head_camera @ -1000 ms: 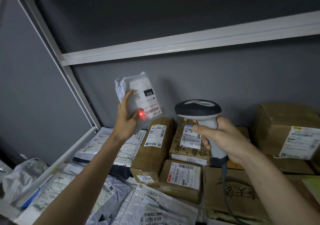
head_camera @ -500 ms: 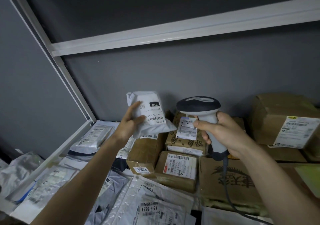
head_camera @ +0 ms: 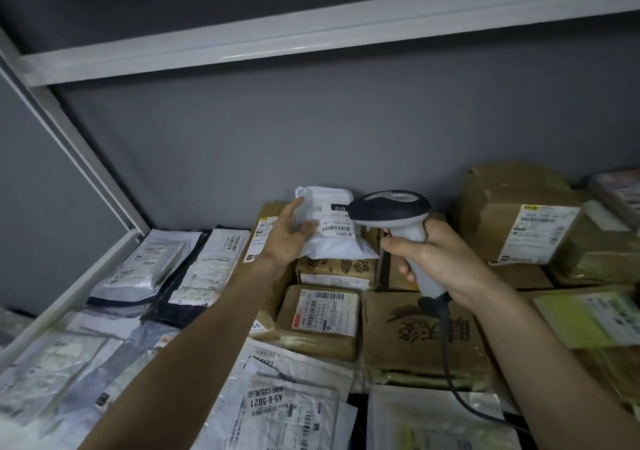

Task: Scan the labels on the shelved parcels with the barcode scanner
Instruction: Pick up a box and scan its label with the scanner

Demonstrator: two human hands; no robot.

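While a grey wall (head_camera: pixel 346 130) fills the upper half of the frame, a white shelf rail (head_camera: pixel 311 30) slants across the top and a white upright (head_camera: pixel 69 151) runs down the left side. Below them the shelf (head_camera: pixel 69 293) is crowded with parcels. Brown cardboard boxes sit at the right, the biggest (head_camera: pixel 512 214) at the upper right with a white label on its front, and a flat printed box (head_camera: pixel 426 338) lies lower, right of centre. Grey and white mailer bags (head_camera: pixel 145 269) are spread over the lower left, one (head_camera: pixel 277 411) at the bottom centre marked 45-6-5621. A small taped box (head_camera: pixel 322 318) sits in the middle. Near the centre, the left hand (head_camera: pixel 289 238) grips a white padded parcel (head_camera: pixel 329 231) by its left edge, thumb across the front beside the barcode label, the parcel resting atop the boxes. Just right of it, the right hand (head_camera: pixel 440 259) is wrapped around the handle of the barcode scanner (head_camera: pixel 394 217), whose dark head overlaps the parcel's upper right corner. Its cable (head_camera: pixel 450 377) trails toward the lower right.
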